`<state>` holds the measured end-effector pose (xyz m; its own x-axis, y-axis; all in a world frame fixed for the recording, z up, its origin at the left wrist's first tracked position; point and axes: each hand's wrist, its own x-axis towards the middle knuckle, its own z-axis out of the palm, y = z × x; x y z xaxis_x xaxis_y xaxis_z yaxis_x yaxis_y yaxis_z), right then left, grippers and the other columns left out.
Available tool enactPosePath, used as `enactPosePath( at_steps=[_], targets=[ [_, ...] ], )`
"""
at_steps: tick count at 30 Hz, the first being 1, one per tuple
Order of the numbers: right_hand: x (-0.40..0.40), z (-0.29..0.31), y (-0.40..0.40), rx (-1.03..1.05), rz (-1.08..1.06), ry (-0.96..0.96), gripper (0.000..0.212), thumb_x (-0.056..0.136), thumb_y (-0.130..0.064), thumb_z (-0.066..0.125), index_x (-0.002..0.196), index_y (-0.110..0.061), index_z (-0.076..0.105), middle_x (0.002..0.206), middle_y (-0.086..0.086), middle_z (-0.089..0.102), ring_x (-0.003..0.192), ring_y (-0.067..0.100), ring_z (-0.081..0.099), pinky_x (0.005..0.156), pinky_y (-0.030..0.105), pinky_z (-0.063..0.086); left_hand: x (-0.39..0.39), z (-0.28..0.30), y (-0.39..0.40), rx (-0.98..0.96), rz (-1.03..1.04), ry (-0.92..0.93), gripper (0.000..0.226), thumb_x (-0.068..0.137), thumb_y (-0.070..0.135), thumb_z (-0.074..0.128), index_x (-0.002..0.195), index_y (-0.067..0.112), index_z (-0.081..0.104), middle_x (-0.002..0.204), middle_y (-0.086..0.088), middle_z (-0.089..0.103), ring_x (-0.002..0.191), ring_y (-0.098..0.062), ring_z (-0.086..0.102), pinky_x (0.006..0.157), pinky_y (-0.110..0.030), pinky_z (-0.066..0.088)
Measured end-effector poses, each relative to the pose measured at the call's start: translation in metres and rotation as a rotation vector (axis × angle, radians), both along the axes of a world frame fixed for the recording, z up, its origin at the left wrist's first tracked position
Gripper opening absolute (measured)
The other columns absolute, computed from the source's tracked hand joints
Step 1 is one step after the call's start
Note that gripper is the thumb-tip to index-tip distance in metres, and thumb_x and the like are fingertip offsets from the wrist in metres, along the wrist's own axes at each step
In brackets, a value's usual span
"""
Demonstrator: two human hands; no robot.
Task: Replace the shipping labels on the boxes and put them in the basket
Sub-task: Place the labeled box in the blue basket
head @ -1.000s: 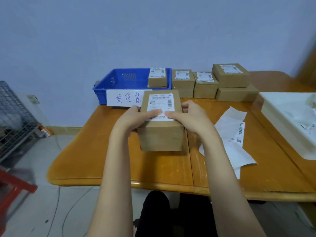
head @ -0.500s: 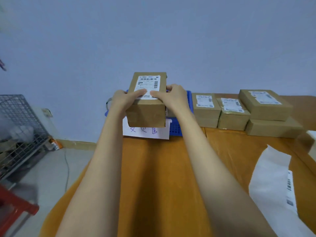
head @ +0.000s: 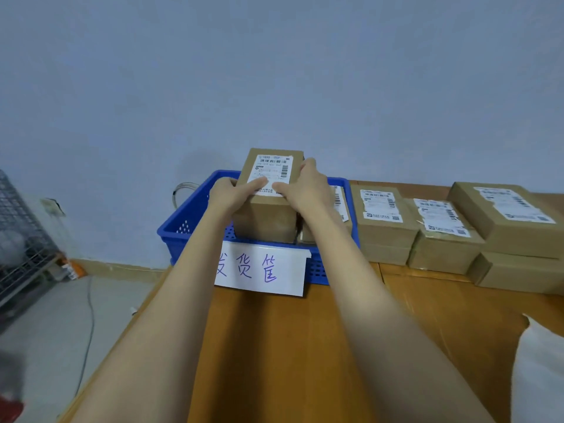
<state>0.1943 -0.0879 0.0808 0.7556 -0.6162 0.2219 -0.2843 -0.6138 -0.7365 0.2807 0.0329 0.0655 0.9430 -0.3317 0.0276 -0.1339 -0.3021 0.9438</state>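
Note:
A brown cardboard box [head: 265, 219] with a white shipping label [head: 272, 169] on top sits partly down inside the blue basket [head: 183, 221] at the far edge of the table. My left hand [head: 230, 195] grips its left side and my right hand [head: 302, 187] grips its right side, both thumbs lying on the label. A second labelled box [head: 340, 206] lies in the basket just right of it, mostly hidden by my right arm. A white paper sign [head: 262, 270] with handwritten characters hangs on the basket's front.
Several labelled cardboard boxes [head: 384, 221] stand in a row right of the basket, the rightmost stacked two high [head: 515, 236]. White label backing paper [head: 537, 370] lies at the right edge of the wooden table [head: 274, 346]. A wire rack [head: 21, 239] stands on the floor at left.
Both hands lifted the box off the table, carried it forward over the basket and lowered it inside. The view moved closer to the basket.

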Motion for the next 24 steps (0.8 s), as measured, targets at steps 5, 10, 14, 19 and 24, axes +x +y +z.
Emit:
enactPosePath(
  at_steps=[5, 10, 14, 19, 24],
  targets=[
    [0.013, -0.022, -0.008, -0.371, -0.044, 0.375, 0.075, 0.088, -0.061, 0.055, 0.146, -0.019, 0.034, 0.140, 0.005, 0.053, 0.142, 0.032, 0.026, 0.115, 0.051, 0.017, 0.010, -0.030, -0.003, 0.177, -0.033, 0.037, 0.039, 0.087, 0.049, 0.070, 0.085, 0.011, 0.062, 0.081, 0.000, 0.057, 0.076, -0.014, 0.050, 0.058, -0.025, 0.033],
    [0.015, -0.035, -0.007, -0.498, -0.012, 0.546, 0.074, 0.089, -0.064, 0.050, 0.146, -0.018, 0.037, 0.149, 0.005, 0.043, 0.147, 0.032, 0.013, 0.118, 0.053, 0.003, 0.017, -0.045, -0.003, 0.416, -0.100, 0.031, 0.060, 0.088, 0.057, 0.064, 0.114, 0.003, 0.059, 0.115, -0.017, 0.063, 0.092, -0.023, 0.059, 0.064, -0.030, 0.040],
    [0.014, -0.040, -0.006, -0.538, -0.020, 0.550, 0.083, 0.092, -0.063, 0.047, 0.152, -0.011, 0.024, 0.156, 0.008, 0.030, 0.149, 0.035, 0.003, 0.118, 0.053, 0.001, 0.015, -0.046, -0.006, 0.525, -0.096, -0.005, 0.083, 0.090, 0.061, 0.059, 0.135, -0.008, 0.049, 0.134, -0.028, 0.055, 0.125, -0.041, 0.052, 0.102, -0.047, 0.043],
    [0.003, -0.040, -0.003, -0.469, -0.102, 0.175, 0.069, 0.087, -0.065, 0.055, 0.138, -0.019, 0.047, 0.146, 0.006, 0.037, 0.141, 0.026, 0.025, 0.113, 0.043, 0.021, 0.000, -0.043, -0.009, 0.534, 0.048, -0.134, 0.078, 0.086, 0.063, 0.062, 0.133, 0.002, 0.047, 0.132, -0.019, 0.056, 0.120, -0.034, 0.054, 0.089, -0.043, 0.044],
    [-0.067, -0.017, -0.056, 0.297, -0.431, -0.654, 0.033, 0.086, -0.040, 0.068, 0.107, -0.017, 0.055, 0.109, -0.005, 0.050, 0.097, 0.011, 0.054, 0.089, 0.032, 0.045, -0.082, -0.005, -0.049, -0.079, 0.139, -0.535, 0.022, 0.091, 0.042, 0.063, 0.095, 0.020, 0.062, 0.093, 0.005, 0.068, 0.080, -0.011, 0.064, 0.076, -0.034, 0.051]
  ],
)
